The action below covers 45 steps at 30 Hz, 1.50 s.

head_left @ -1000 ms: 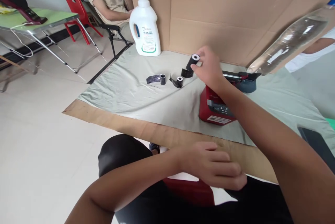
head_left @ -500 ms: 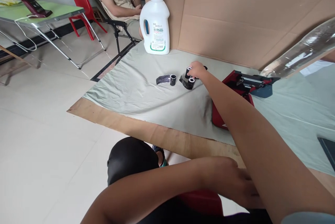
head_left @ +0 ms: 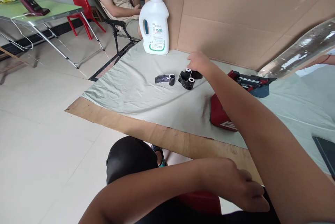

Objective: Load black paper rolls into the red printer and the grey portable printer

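My right hand [head_left: 199, 62] hovers just above and behind two joined black ribbon rolls [head_left: 187, 81] with white cores. It is blurred and its fingertips are mostly hidden, so whether it holds anything cannot be made out. Under that hand lies a dark rounded thing [head_left: 196, 74], partly covered. To the left sits a smaller black roll [head_left: 171, 80], its crinkled film [head_left: 161, 78] stretched out flat. Over my lap rests my left hand [head_left: 243, 187], fingers curled in, with nothing visible in it. My right forearm partly covers a red and black machine [head_left: 220, 114].
A white detergent bottle [head_left: 155, 24] stands at the back by a cardboard wall [head_left: 230, 14]. Clear plastic packing [head_left: 293, 51] leans at the right, near a dark flat object [head_left: 326, 154]. A seated person [head_left: 117, 7] is behind the cloth-covered table [head_left: 136, 98].
My right hand has lifted up and back from the rolls, uncovering more of them. My left hand stays over my lap, its fingers now showing more. The view has shifted slightly.
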Available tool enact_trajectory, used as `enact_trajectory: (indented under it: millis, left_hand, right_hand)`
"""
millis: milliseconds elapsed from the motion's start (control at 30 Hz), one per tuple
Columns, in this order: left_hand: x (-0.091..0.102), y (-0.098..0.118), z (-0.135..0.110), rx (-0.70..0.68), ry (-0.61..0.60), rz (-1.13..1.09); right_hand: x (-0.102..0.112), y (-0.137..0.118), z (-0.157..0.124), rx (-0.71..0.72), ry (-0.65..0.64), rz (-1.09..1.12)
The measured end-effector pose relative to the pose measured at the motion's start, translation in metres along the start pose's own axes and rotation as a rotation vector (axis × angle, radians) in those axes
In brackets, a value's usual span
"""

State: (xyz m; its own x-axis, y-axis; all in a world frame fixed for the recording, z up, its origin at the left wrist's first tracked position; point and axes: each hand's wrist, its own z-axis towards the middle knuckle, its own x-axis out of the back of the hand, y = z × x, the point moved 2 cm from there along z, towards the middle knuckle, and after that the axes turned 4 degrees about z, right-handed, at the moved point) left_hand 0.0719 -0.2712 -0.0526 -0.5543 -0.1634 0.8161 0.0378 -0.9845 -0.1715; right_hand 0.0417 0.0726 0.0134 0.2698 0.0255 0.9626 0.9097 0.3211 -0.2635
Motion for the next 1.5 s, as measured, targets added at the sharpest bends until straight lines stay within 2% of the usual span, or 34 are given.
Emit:
enact_trajectory:
  millis: [100, 167, 233, 300, 400, 500, 600, 667, 733, 800, 867, 967, 1067, 1133, 1200, 1267, 1333, 1400, 1500]
  left_hand:
    - [0.003, -0.001, 0.000, 0.012, 0.002, 0.000]
    - [0.004, -0.002, -0.001, 0.013, 0.026, 0.018]
    - [0.005, -0.004, -0.002, -0.011, 0.079, 0.047]
    - [0.006, -0.005, -0.002, -0.051, 0.115, 0.076]
    - [0.007, -0.007, -0.003, -0.057, 0.061, 0.078]
    - [0.005, -0.007, -0.005, -0.006, -0.019, 0.025]
    - [0.003, -0.009, -0.009, 0.019, -0.030, -0.011]
    - [0.003, -0.010, -0.011, 0.024, 0.017, -0.019]
    - [0.004, -0.011, -0.013, 0.035, 0.095, -0.003]
    - [0.004, -0.011, -0.015, 0.045, 0.162, 0.024]
    - [0.003, -0.010, -0.015, 0.048, 0.178, 0.048]
    - [-0.002, -0.007, -0.016, 0.043, 0.163, 0.057]
    - [-0.009, -0.006, -0.018, 0.066, 0.187, 0.024]
    - [-0.011, -0.009, -0.020, 0.205, 0.241, -0.097]
    - [-0.012, -0.016, -0.023, 0.515, 0.265, -0.377]
    - [-0.015, -0.022, -0.026, 0.873, 0.256, -0.754]
    - [-0.016, -0.025, -0.028, 1.106, 0.261, -1.079]
    - [-0.014, -0.027, -0.026, 1.194, 0.244, -1.267]
    - [-0.012, -0.026, -0.021, 1.266, 0.109, -1.335]
  right_hand:
    - [0.002, -0.028, -0.013, 0.074, -0.121, 0.046]
    - [-0.007, -0.047, -0.023, 0.169, -0.227, 0.047]
    - [-0.019, -0.061, -0.031, 0.196, -0.293, -0.048]
    - [-0.028, -0.068, -0.035, 0.183, -0.284, -0.163]
    - [-0.031, -0.065, -0.039, 0.196, -0.211, -0.158]
    - [-0.018, -0.051, -0.051, 0.219, -0.145, 0.050]
    - [0.004, -0.029, -0.087, 0.225, -0.117, 0.378]
    - [0.019, -0.011, -0.126, 0.220, -0.108, 0.635]
    - [0.030, 0.011, -0.172, 0.175, -0.044, 0.891]
    - [0.035, 0.035, -0.222, 0.077, 0.027, 1.117]
    - [0.033, 0.059, -0.268, -0.064, 0.053, 1.300]
    - [0.024, 0.090, -0.322, -0.187, 0.128, 1.416]
    - [0.020, 0.111, -0.355, -0.208, 0.240, 1.326]
    - [0.022, 0.120, -0.368, -0.194, 0.349, 1.153]
    - [0.027, 0.124, -0.376, -0.148, 0.453, 0.978]
    - [0.031, 0.123, -0.380, -0.073, 0.522, 0.863]
    - [0.030, 0.121, -0.382, 0.008, 0.547, 0.808]
    - [0.027, 0.117, -0.382, 0.065, 0.562, 0.797]
    - [0.018, 0.114, -0.382, 0.077, 0.564, 0.815]
